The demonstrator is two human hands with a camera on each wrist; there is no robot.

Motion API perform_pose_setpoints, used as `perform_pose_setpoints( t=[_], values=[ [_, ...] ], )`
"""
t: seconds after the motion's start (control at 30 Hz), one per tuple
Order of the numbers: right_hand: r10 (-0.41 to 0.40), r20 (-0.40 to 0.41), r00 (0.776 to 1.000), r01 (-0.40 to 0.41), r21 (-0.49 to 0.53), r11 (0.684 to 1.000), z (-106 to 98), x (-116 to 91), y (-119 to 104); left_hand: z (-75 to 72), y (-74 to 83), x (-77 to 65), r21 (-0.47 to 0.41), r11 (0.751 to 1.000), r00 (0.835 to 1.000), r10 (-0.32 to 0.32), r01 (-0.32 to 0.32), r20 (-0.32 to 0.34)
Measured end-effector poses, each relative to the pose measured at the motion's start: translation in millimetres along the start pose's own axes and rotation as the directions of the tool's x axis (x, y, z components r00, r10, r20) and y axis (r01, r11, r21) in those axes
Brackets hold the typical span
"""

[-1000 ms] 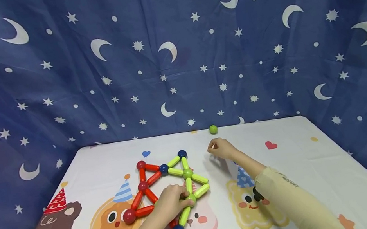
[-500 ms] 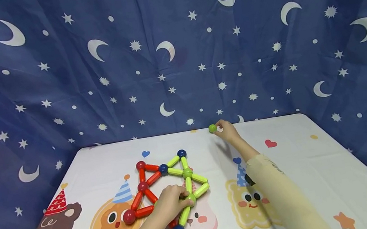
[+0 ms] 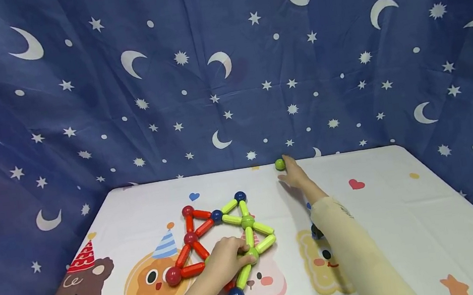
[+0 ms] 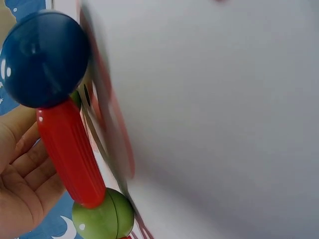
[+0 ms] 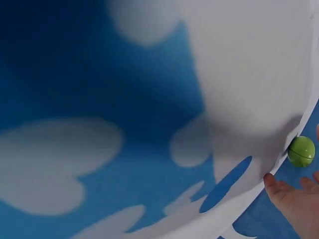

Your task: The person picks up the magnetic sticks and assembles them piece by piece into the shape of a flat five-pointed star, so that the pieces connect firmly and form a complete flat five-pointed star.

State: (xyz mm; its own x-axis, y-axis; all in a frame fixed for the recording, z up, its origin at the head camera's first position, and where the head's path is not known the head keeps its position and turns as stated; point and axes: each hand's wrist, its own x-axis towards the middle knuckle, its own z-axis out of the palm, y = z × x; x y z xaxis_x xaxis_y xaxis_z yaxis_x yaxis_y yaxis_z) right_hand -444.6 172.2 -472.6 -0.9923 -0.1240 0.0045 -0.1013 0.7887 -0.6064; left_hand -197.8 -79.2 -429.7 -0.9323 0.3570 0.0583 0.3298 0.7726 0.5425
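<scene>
My left hand [image 3: 226,261] grips a green ball [image 3: 252,255] in a flat frame of magnetic rods and balls. Red rods [image 3: 193,269] with red balls [image 3: 190,238] form its left side, yellow-green rods [image 3: 265,243] its right. Close up in the left wrist view are a blue ball [image 4: 45,59], a red rod [image 4: 72,154] and another green ball [image 4: 102,214]. At the table's far edge my right hand [image 3: 294,175] reaches to a loose green ball [image 3: 280,164]. Its fingers are spread beside the ball, the thumb apart from it, as the right wrist view also shows.
The white table [image 3: 390,226] carries printed cartoon animals and hearts. A blue curtain [image 3: 224,67] with moons and stars hangs right behind the far edge. Two yellow-green rods stick out free on the frame's right side.
My right hand has moved forward and away from me to the loose green ball, its fingers spreading around it. The left hand keeps its grip on the frame, which stays in place.
</scene>
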Motion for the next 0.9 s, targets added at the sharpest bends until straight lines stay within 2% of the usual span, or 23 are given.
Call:
perform_pose_setpoints(
  t=[0.07,0.17,0.3,0.4,0.63,0.9],
  values=[
    [-0.039,0.013,0.999,0.039,-0.043,0.998,-8,-17,-17,-0.6,0.4,-0.5,0.010,1.000,1.000,-0.001,0.001,0.000],
    [-0.089,0.031,0.996,0.093,-0.160,0.983,-14,-30,-30,-1.3,1.3,-0.8,0.018,1.000,1.000,0.003,-0.003,-0.001],
    [-0.105,-0.021,0.994,0.098,-0.218,0.971,-18,-36,-35,-1.9,2.7,-1.1,0.013,1.000,1.000,0.003,-0.003,0.004],
    [-0.097,-0.067,0.993,0.080,-0.221,0.972,-19,-37,-34,-2.1,3.3,-1.3,0.016,1.000,1.000,-0.001,0.001,0.005],
    [-0.123,-0.020,0.992,0.115,-0.245,0.963,-16,-36,-28,-3.1,2.4,-0.4,0.007,1.000,1.000,-0.014,0.014,0.010],
    [-0.078,-0.044,0.996,0.068,-0.186,0.980,-20,-49,-23,-1.1,2.1,1.4,0.009,1.000,1.000,-0.010,0.010,0.011]
  ],
)
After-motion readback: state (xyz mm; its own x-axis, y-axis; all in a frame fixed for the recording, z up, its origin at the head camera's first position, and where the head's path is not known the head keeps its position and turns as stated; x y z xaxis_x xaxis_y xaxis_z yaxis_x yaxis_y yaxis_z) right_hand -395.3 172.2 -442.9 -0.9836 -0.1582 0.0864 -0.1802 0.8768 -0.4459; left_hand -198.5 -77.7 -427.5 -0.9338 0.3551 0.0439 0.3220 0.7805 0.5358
